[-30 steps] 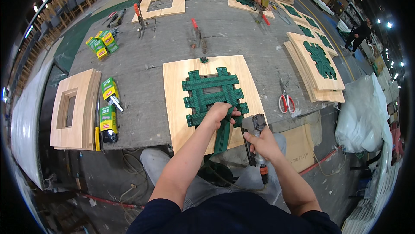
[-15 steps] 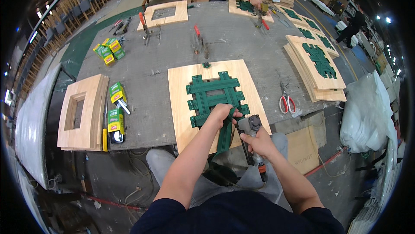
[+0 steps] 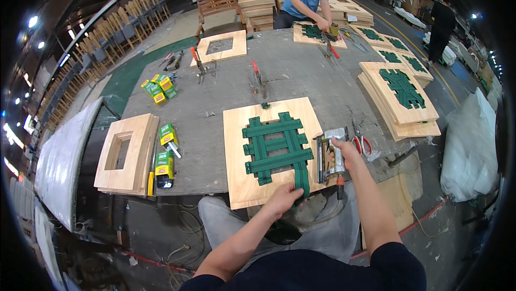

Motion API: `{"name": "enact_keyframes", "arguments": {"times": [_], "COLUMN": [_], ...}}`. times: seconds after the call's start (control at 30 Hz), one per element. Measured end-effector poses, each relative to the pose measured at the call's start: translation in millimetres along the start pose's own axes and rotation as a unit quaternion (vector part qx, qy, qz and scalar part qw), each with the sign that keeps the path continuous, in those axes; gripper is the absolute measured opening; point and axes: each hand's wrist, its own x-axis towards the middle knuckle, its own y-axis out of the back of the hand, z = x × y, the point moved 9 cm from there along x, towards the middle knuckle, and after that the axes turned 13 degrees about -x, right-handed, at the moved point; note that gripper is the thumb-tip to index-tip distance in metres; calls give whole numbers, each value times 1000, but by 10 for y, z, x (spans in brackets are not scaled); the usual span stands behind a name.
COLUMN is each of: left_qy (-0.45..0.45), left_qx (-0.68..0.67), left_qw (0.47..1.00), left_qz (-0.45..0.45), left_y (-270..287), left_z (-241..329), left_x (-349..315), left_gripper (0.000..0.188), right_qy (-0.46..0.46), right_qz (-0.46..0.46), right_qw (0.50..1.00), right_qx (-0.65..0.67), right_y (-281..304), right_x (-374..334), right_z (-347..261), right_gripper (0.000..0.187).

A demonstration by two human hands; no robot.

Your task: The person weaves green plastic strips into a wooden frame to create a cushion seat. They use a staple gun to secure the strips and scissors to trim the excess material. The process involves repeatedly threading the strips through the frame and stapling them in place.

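A square wooden panel (image 3: 235,181) lies at the table's near edge, its middle opening crossed by woven green webbing (image 3: 277,128). My left hand (image 3: 282,200) pinches the loose end of a green webbing strap (image 3: 301,178) and draws it down over the near edge of the panel. My right hand (image 3: 348,153) is wrapped round the handle of a pneumatic staple gun (image 3: 337,166), with an air hose at its lower end. The gun stands beside the panel's right edge, apart from the strap.
Red-handled scissors (image 3: 366,146) lie right of the gun. Frames are stacked at left (image 3: 105,175), beside yellow-green boxes (image 3: 164,166); webbed panels (image 3: 372,80) are stacked at right. A clamp (image 3: 258,78) stands beyond my panel. Across the table a person (image 3: 302,2) works on another panel.
My left hand has moved from the webbing down toward me, pulling the strap straight. The staple gun has swung upright and away to the right of the strap. The view has tilted up.
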Motion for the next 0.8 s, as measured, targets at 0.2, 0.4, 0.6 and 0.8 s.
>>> {"name": "enact_keyframes", "arguments": {"times": [0.2,0.4,0.6,0.8], "left_qy": [21,53,63,-11], "left_qx": [4,-38,-132,-195], "left_qw": [1000,998,989,977], "left_qz": [14,-1,31,87], "left_y": [-27,-20,56,218], "left_z": [-446,-435,-106,548], "left_x": [-133,-88,-35,306], "left_gripper": [14,20,35,38], "right_qy": [-29,6,134,80], "right_qz": [118,114,247,218], "right_qw": [969,829,738,738], "right_qx": [-213,-548,-613,-634], "right_y": [264,443,963,1226], "right_x": [380,196,-282,-241], "right_z": [-269,-479,-636,-487], "right_gripper": [57,55,39,62]}}
